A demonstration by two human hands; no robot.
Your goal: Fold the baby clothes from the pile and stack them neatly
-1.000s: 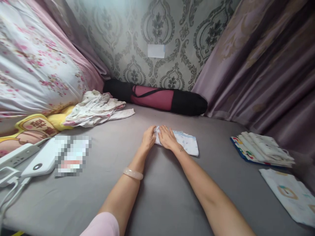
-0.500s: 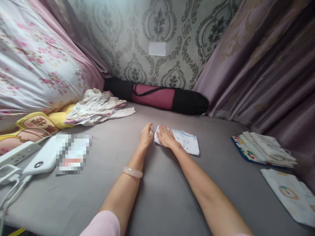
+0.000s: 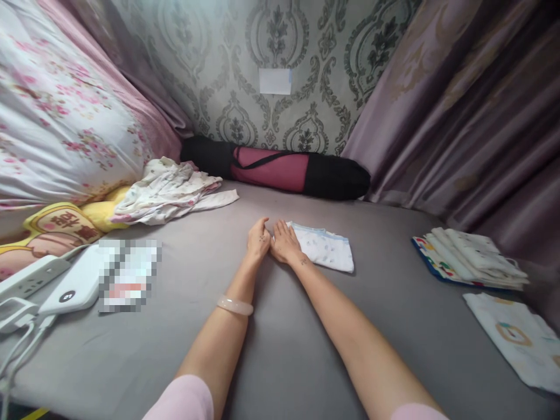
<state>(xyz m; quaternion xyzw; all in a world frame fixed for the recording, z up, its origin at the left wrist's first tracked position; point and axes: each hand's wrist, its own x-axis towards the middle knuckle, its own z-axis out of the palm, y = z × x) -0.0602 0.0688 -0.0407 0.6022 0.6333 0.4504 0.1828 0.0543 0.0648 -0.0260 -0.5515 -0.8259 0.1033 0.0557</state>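
Note:
A folded white cloth [image 3: 326,249] with a pale blue edge and small faint prints lies flat on the grey sheet. My right hand [image 3: 285,242] rests palm down over its left end, fingers stretched out and hiding that end. Close by on the left, my left hand [image 3: 259,239] stands on its side with the thumb raised and the palm turned toward the cloth. Nothing shows in it, and its lower fingers are partly hidden. The two hands are nearly touching. A pale bangle [image 3: 235,305] circles my left forearm.
Folded cloths [image 3: 472,259] are stacked at the right, with another white cloth [image 3: 514,338] nearer me. Rumpled clothes [image 3: 168,189] lie back left beside a yellow cushion [image 3: 65,224]. A power bank [image 3: 79,280] and power strip [image 3: 37,277] sit left. A long black-and-maroon bag [image 3: 271,169] lines the wall.
My right hand has slid left along the cloth toward my left hand, uncovering more of the cloth. My left hand has stayed almost in place. The view has shifted slightly.

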